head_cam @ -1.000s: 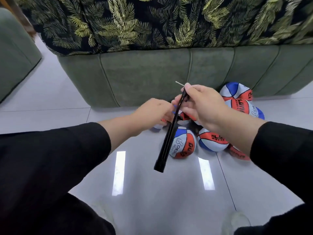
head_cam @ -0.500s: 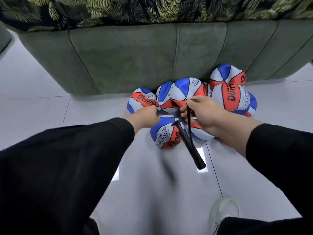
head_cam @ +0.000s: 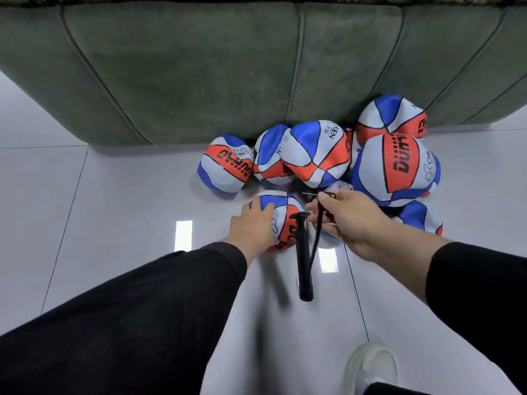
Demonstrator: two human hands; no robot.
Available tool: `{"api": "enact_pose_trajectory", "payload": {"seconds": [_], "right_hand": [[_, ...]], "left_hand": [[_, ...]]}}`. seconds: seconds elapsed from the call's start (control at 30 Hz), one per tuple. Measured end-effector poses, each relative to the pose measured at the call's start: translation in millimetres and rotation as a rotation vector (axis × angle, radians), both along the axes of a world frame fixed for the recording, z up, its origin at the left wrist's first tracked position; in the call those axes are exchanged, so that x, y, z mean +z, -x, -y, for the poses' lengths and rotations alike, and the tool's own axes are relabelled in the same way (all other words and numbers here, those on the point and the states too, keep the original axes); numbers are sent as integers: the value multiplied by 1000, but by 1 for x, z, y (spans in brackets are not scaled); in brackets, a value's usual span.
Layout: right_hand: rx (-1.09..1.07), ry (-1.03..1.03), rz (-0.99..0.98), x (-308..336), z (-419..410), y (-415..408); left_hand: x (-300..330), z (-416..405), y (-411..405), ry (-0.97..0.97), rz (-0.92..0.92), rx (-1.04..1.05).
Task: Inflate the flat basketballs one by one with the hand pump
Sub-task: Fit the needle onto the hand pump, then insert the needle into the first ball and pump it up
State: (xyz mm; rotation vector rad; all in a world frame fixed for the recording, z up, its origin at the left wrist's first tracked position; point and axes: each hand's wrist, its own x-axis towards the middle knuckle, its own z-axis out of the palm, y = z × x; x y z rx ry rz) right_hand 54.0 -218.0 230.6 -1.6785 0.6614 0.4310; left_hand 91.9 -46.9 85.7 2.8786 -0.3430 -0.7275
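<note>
The left hand (head_cam: 252,228) rests flat on a flat red, white and blue basketball (head_cam: 281,220) on the glossy white tiled floor (head_cam: 114,195). The right hand (head_cam: 349,220) pinches the thin black hose (head_cam: 315,240) of a slim black hand pump (head_cam: 303,263), which hangs just beside that ball. More limp basketballs (head_cam: 316,153) are piled against a green upholstered sofa (head_cam: 228,67).

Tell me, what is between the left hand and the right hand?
In the head view, the black hand pump hangs between the left hand and the right hand, in front of the nearest basketball.
</note>
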Motion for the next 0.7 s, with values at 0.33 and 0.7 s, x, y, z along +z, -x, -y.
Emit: {"api": "enact_pose_trajectory", "payload": {"seconds": [0.33,0.7], "right_hand": [[24,15,-42,-6,10,-19],[182,69,-19,19,-5,-31]], "left_hand": [[-32,0,-11,-92,9,-16],[-3,-45,-20,213,-89,218]]}}
